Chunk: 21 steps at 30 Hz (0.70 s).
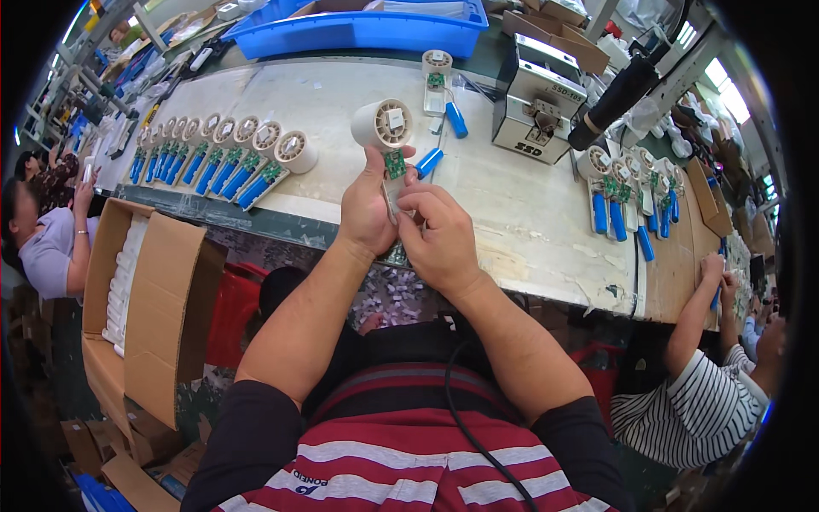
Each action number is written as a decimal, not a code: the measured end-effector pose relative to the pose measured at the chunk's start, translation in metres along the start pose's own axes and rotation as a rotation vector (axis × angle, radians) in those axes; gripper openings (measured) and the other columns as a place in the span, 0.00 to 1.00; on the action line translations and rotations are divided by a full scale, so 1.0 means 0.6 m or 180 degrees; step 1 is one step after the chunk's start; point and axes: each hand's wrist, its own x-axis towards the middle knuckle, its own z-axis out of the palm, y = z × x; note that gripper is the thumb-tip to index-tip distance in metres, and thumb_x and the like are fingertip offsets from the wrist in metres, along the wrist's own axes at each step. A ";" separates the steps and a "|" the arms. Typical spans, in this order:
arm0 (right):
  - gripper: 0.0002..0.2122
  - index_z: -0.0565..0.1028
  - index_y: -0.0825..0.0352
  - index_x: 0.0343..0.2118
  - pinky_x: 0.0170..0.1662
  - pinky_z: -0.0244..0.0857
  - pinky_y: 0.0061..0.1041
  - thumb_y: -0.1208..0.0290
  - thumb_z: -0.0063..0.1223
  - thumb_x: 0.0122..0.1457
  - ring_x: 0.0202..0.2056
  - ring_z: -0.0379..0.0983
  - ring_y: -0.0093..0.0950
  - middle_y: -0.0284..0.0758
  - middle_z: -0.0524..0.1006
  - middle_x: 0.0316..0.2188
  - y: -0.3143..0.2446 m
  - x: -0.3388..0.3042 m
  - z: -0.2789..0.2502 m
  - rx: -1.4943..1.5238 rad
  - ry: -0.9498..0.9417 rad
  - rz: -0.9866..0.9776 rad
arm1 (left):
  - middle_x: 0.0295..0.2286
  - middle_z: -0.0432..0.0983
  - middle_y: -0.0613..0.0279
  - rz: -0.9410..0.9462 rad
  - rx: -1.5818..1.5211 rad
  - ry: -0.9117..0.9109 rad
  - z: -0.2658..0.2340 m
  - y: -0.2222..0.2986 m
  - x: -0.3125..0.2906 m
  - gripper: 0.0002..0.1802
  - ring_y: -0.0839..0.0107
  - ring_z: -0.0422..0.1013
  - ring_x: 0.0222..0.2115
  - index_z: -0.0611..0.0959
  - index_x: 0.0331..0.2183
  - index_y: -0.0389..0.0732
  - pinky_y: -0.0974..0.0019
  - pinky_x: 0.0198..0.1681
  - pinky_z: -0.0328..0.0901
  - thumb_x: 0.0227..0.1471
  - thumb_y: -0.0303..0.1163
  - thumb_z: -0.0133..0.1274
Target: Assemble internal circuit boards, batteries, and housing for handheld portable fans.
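Over the near edge of the bench, my left hand (363,209) is closed round the handle of a white handheld fan (368,128) with its round head pointing away from me. The handle shell is uncovered, showing a green circuit board (394,164) just below the head. A blue cylindrical battery (429,163) sticks out to the right of the handle, beside my right fingers. My right hand (444,239) has thumb and fingers pinched together against the lower part of the handle. Whatever lies between those fingertips is hidden.
Similar open fans (247,162) stand in a row on the left; more (621,192) cluster at the right. One fan (433,98) lies ahead, near a metal box-shaped machine (537,102) and black cylindrical tool (618,98). A blue bin (358,36) sits behind. Cardboard carton (162,299) at left; people both sides.
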 end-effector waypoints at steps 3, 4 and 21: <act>0.05 0.79 0.69 0.34 0.43 0.74 0.36 0.82 0.59 0.54 0.37 0.79 0.43 0.41 0.80 0.36 0.007 -0.001 0.006 -0.0133 0.0112 -0.0243 | 0.34 0.73 0.61 0.0080 0.0001 -0.0005 -0.003 -0.004 -0.004 0.34 0.71 0.69 0.35 0.76 0.53 0.36 0.66 0.43 0.68 0.70 0.60 0.40; 0.05 0.79 0.69 0.34 0.43 0.74 0.36 0.82 0.59 0.54 0.37 0.79 0.43 0.41 0.80 0.36 0.007 0.000 0.007 -0.0133 0.0109 -0.0235 | 0.35 0.73 0.61 0.0073 -0.0024 -0.0039 -0.005 -0.004 -0.005 0.34 0.72 0.69 0.36 0.76 0.53 0.35 0.66 0.44 0.68 0.70 0.60 0.40; 0.03 0.79 0.67 0.31 0.36 0.72 0.38 0.80 0.60 0.54 0.31 0.77 0.43 0.40 0.78 0.30 0.008 -0.012 0.012 -0.0178 -0.0019 -0.0136 | 0.37 0.74 0.63 0.0172 0.0003 -0.0268 -0.017 -0.002 -0.010 0.34 0.74 0.70 0.38 0.75 0.56 0.34 0.68 0.48 0.69 0.71 0.58 0.41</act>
